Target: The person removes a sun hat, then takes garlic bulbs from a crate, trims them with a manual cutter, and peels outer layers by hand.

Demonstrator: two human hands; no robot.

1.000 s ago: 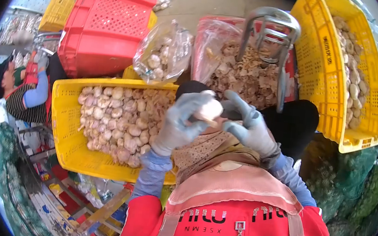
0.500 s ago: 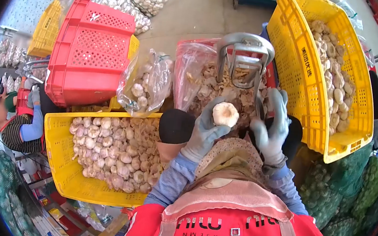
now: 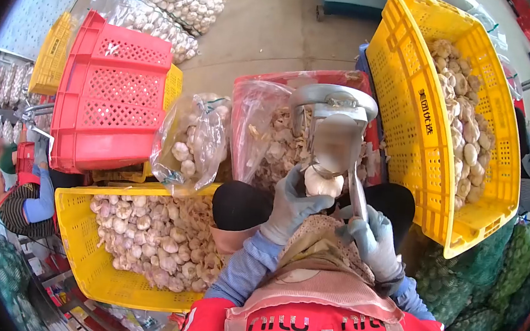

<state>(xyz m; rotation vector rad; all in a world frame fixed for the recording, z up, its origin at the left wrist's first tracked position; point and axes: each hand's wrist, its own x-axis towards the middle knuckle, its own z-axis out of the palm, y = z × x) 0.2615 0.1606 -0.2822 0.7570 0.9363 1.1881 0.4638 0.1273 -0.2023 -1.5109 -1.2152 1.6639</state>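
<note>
My left hand (image 3: 291, 208), in a grey glove, grips a white garlic bulb (image 3: 324, 183). The bulb sits right below the lower end of a metal hand-lever cutter (image 3: 335, 98). The gloved fingers of my right hand (image 3: 374, 243) are wrapped round the cutter's lever handle (image 3: 358, 200). Part of the cutter's middle is blurred, and where its blade meets the bulb is hidden. Behind the cutter, a red crate (image 3: 374, 106) lined with clear plastic holds garlic skins and trimmings (image 3: 278, 142).
To my left stands a yellow crate (image 3: 74, 229) of garlic bulbs, with a plastic bag (image 3: 193, 138) of bulbs and a pink crate (image 3: 113, 104) beyond it. A tilted yellow crate (image 3: 412, 116) holds trimmed bulbs at right. A co-worker (image 3: 25, 202) is at far left.
My left hand has brought the garlic bulb up against the cutter. My right hand, open before, has closed on the lever handle. The view has shifted slightly.
</note>
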